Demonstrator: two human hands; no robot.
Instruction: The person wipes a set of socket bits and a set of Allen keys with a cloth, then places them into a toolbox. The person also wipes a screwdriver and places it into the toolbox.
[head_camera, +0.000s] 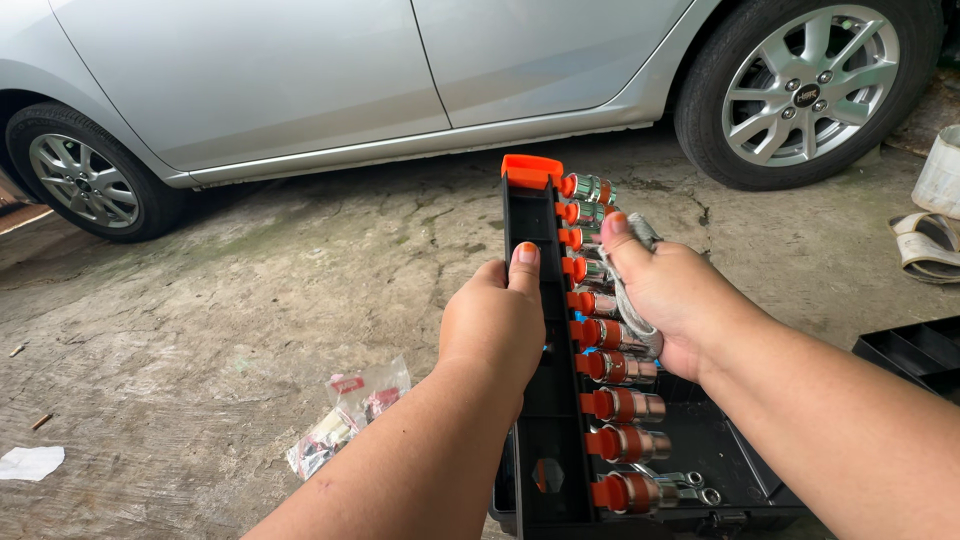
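Note:
A black socket rail (533, 222) with an orange end cap stands upright out of an open black tool case (720, 470). Several chrome sockets (620, 405) on orange clips line its right side. My left hand (495, 320) grips the rail's left edge, thumb pressed on its face. My right hand (665, 290) is closed around a chrome socket (640, 232) on the rail's upper half, thumb on top.
A silver car (300, 80) stands just ahead on cracked concrete, with the front wheel (810, 85) at right and another wheel (80, 180) at left. Small plastic bags (350, 410) lie at lower left. A black tray (915, 350) and a pale container (942, 175) sit at right.

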